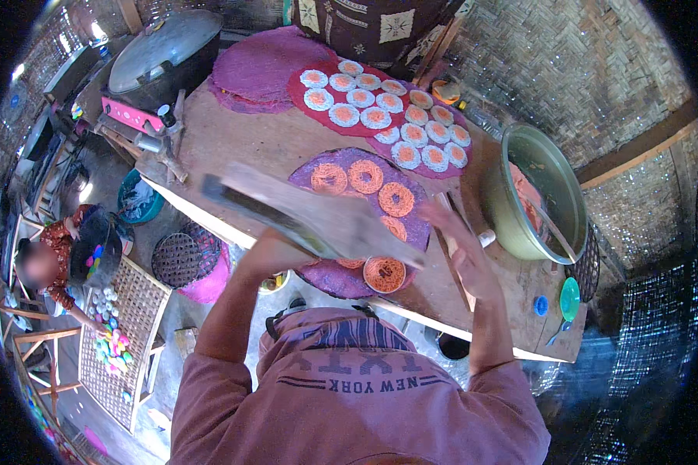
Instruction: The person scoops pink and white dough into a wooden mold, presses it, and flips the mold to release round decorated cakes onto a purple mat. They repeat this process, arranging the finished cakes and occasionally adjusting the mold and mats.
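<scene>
My left hand (281, 252) grips a long flat wooden tool (318, 209), smeared by motion and tilted over the round purple mat (420, 226). Lacy orange noodle rings (365, 177) lie on that mat, some partly hidden under the tool. At the mat's near edge, one orange round (385, 275) has a pale rim about it. To the right of the mat hovers my right hand (467, 260), its fingers apart and nothing in it, slightly blurred. A pale cylinder-shaped piece (486, 238) shows beside it.
Discs with white rims and orange middles (360, 98) cover mats at the back, beside stacked purple mats (267, 66). A green basin (512, 225) holds a pink mass and a stick. A lidded pot (165, 58) stands back left. Another person (58, 248) sits by a woven table (105, 387).
</scene>
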Tool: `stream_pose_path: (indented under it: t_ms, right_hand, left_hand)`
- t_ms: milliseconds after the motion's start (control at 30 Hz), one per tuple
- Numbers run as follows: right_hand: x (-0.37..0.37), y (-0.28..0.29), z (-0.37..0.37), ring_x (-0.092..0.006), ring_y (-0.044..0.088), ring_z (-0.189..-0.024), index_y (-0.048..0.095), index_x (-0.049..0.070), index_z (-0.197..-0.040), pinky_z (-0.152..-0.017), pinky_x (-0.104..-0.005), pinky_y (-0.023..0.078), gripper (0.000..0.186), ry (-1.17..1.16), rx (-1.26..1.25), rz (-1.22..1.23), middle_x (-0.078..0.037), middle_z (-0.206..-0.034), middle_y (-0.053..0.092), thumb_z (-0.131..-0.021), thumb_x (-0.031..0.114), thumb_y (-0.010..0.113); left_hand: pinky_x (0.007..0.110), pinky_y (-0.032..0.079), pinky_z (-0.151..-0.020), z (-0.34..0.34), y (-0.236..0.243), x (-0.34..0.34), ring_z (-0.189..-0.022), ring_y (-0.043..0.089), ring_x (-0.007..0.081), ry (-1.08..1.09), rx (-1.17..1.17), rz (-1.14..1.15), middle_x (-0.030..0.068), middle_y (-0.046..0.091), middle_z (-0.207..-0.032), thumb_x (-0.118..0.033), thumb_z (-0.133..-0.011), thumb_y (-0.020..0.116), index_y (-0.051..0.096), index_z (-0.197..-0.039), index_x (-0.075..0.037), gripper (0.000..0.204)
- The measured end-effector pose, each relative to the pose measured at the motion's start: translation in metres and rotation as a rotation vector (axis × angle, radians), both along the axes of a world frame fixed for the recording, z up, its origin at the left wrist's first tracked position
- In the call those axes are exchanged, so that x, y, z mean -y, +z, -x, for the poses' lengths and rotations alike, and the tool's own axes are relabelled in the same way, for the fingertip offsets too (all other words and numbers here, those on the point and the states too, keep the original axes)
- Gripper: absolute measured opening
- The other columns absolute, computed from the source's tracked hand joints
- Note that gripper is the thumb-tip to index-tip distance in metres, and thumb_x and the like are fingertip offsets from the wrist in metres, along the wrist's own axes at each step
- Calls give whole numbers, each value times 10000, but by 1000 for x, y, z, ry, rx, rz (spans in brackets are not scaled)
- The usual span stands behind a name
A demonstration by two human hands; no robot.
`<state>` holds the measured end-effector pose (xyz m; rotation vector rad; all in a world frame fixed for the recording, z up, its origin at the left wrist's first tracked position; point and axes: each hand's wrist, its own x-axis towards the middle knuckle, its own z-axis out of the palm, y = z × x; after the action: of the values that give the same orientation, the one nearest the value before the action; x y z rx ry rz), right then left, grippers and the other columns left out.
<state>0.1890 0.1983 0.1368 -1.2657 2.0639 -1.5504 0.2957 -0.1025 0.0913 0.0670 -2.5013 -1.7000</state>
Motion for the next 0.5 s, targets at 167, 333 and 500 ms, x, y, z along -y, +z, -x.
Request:
stream_pose_path:
  t_ms: [167,333,500]
  right_hand:
    - [32,20,-7,-199,615,-815,530,-2,-1233,-705,-274,485,740,407,899,-196,-79,-939,630,-856,635,519]
    - [37,13,9,-165,625,-675,553,4,-1158,-548,-261,500,598,296,1076,-216,-112,-801,632,-945,547,416]
    - [86,-16,17,-147,579,-515,578,51,-1050,-445,-272,463,608,254,1037,-491,-98,-656,599,-949,601,339]
  left_hand:
    - [361,404,-1000,5,59,-12,-1174,530,253,-266,-106,101,145,499,-1340,-305,-764,732,563,-1223,-57,548]
    - [455,433,-896,22,79,11,-932,572,289,-42,-420,-1209,116,582,-1005,-560,-870,519,595,-1002,-42,540]
    - [392,407,-714,62,9,45,-633,449,204,124,-444,-1681,13,423,-645,-693,-814,506,418,-660,-151,570]
